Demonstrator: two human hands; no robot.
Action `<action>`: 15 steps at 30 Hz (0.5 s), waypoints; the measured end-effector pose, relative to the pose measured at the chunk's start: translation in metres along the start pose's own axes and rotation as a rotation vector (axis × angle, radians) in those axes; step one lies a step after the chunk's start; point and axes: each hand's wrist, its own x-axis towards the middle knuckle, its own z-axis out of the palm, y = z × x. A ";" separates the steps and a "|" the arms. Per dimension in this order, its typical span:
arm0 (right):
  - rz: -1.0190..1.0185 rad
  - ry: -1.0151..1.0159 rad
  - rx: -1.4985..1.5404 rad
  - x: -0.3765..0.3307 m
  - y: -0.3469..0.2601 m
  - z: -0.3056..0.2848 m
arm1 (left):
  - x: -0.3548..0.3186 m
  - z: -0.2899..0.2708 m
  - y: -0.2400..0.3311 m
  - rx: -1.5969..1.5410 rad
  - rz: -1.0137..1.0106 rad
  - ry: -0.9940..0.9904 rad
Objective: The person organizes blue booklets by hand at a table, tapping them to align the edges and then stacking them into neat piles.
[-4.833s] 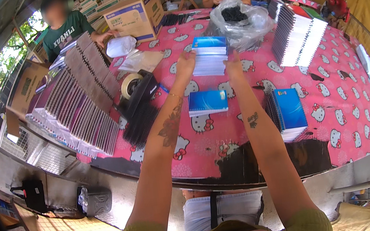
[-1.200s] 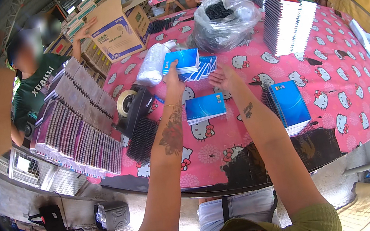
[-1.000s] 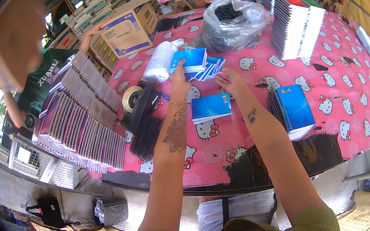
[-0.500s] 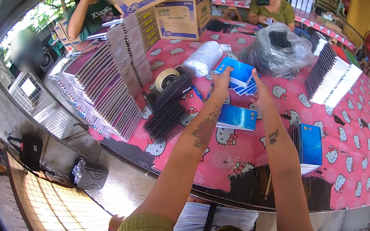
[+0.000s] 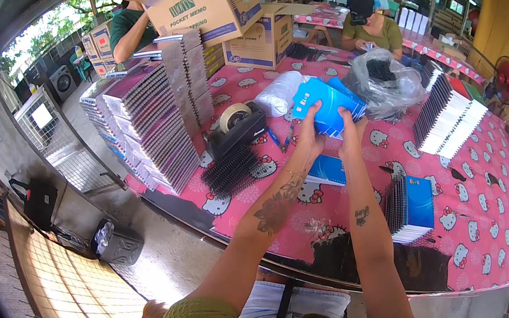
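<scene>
Both of my hands grip a fanned bunch of small blue notebooks [image 5: 325, 105] above the table. My left hand [image 5: 309, 139] is closed on its left side, and my right hand [image 5: 354, 131] on its lower right, thumbs on the covers. Below them lies another blue notebook pile [image 5: 327, 170], partly hidden by my hands. Near my right forearm stands a blue-covered notebook stack [image 5: 419, 203] with black spiral bindings along its left side. To the left of my hands are a black tape dispenser [image 5: 234, 132] and a heap of loose black spiral coils [image 5: 230, 170].
Tall stacks of spiral notebooks [image 5: 147, 122] stand at the left. A white roll [image 5: 280, 94] and a clear bag of black coils [image 5: 384, 80] lie beyond my hands. More bound notebooks [image 5: 448, 113] are at right. A co-worker holds a carton [image 5: 205, 5]; another person [image 5: 373, 29] sits across the table.
My hands have brought the loose blue notebooks together into one fanned bunch, raised and turned toward me. The co-worker's carton has come lower, and its side now shows.
</scene>
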 end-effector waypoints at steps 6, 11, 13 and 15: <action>-0.190 -0.170 -0.100 -0.065 -0.021 0.016 | -0.046 0.001 0.022 -0.103 0.003 -0.251; -0.096 -0.288 0.035 -0.139 -0.028 -0.010 | -0.101 0.012 0.050 0.123 0.055 -0.264; -0.341 -0.251 -0.154 -0.164 -0.041 -0.045 | -0.134 0.024 0.082 0.374 0.075 -0.351; -0.446 -0.191 -0.380 -0.193 -0.072 -0.065 | -0.145 0.010 0.105 0.811 0.086 -0.437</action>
